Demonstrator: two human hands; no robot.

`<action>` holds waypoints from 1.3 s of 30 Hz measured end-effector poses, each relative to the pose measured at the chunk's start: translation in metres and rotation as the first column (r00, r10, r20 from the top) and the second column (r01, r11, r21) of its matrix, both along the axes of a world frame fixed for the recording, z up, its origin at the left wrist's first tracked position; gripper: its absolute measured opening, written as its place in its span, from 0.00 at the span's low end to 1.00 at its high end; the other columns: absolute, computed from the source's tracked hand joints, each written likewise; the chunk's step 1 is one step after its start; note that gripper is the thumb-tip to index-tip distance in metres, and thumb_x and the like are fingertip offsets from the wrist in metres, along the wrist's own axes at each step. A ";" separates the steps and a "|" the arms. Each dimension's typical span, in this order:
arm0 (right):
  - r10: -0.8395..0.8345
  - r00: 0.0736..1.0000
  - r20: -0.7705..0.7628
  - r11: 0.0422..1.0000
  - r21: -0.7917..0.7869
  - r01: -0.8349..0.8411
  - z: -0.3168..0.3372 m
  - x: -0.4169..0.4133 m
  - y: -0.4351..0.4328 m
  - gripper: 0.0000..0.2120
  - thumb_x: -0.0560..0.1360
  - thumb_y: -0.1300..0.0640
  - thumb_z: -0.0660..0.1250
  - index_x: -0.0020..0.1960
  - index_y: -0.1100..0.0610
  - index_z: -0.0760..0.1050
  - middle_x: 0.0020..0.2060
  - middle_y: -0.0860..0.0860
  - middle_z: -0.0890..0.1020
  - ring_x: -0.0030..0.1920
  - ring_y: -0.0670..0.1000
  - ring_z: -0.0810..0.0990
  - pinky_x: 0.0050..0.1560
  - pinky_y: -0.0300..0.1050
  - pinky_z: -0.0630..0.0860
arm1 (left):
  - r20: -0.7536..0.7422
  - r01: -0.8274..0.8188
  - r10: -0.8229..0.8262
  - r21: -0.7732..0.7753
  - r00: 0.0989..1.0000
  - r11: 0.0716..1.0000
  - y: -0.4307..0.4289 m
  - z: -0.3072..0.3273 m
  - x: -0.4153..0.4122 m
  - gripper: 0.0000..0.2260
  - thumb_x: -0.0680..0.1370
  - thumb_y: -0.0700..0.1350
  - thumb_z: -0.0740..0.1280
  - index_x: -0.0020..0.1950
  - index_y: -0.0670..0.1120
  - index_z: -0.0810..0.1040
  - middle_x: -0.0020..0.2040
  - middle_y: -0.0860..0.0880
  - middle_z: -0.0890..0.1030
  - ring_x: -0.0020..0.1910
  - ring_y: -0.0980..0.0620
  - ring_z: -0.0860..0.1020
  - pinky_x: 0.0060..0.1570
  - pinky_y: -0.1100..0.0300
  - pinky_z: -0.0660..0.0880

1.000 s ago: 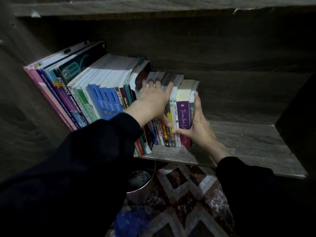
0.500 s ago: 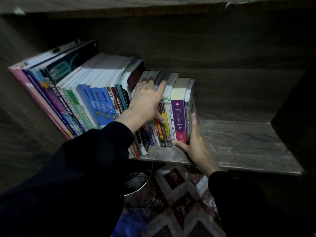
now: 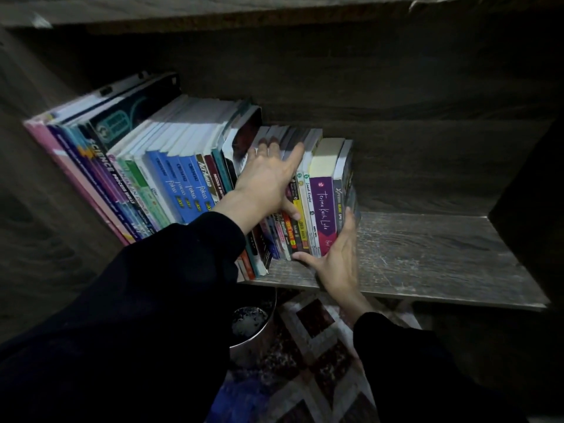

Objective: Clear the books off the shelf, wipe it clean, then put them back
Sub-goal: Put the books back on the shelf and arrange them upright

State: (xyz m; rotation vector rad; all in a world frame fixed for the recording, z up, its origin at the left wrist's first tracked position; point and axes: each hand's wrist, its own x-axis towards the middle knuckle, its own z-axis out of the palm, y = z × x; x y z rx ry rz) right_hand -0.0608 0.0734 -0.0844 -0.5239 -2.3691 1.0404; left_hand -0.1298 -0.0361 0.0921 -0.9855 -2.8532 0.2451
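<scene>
Bracketed slim bright-spined paperback books (image 3: 323,206) at the row's right end on the grey wood-grain shelf (image 3: 427,254): spread left hand (image 3: 268,181) fingers over the spines, pressed right hand (image 3: 335,261) flat against the outer cover, thumb at the bottom edge. Likely light, floppy, slippery; best squeezed from both ends.

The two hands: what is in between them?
Head view: between the left hand and right hand stand a yellow-spined book, a white-spined book, the purple book and a grey end book against the right fingers.
</scene>
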 end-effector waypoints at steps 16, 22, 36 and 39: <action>-0.020 0.995 -0.095 0.998 0.054 0.025 0.030 0.011 -0.002 0.58 0.61 0.41 0.78 0.78 0.57 0.47 0.74 0.59 0.61 0.73 0.59 0.60 0.71 0.61 0.60 | -0.127 -0.107 0.092 -0.117 0.988 0.987 0.005 0.005 0.018 0.42 0.75 0.44 0.67 0.78 0.50 0.40 0.73 0.32 0.57 0.72 0.34 0.57 0.71 0.41 0.56; -0.042 0.942 -0.332 0.971 0.210 0.117 0.077 0.018 -0.010 0.45 0.70 0.42 0.72 0.76 0.59 0.54 0.71 0.62 0.65 0.73 0.61 0.58 0.71 0.59 0.56 | -0.420 0.172 -0.080 0.186 0.904 0.967 -0.032 -0.034 0.047 0.44 0.72 0.39 0.70 0.78 0.46 0.42 0.76 0.33 0.44 0.75 0.38 0.37 0.74 0.45 0.36; 0.360 0.885 0.296 0.890 0.176 -0.421 0.045 -0.002 -0.084 0.37 0.68 0.43 0.74 0.66 0.56 0.58 0.57 0.55 0.79 0.51 0.55 0.80 0.49 0.50 0.78 | -0.347 -0.091 0.264 0.443 0.900 0.892 -0.143 -0.103 0.025 0.63 0.59 0.68 0.73 0.75 0.51 0.30 0.72 0.44 0.24 0.71 0.42 0.26 0.68 0.42 0.29; 0.345 0.907 0.242 0.904 0.172 -0.390 0.038 -0.012 -0.090 0.37 0.68 0.44 0.75 0.64 0.57 0.56 0.55 0.55 0.80 0.48 0.55 0.81 0.46 0.50 0.80 | -0.294 -0.121 0.328 0.552 0.898 0.825 -0.141 -0.106 0.022 0.65 0.57 0.68 0.73 0.74 0.52 0.28 0.69 0.42 0.20 0.69 0.41 0.24 0.66 0.43 0.25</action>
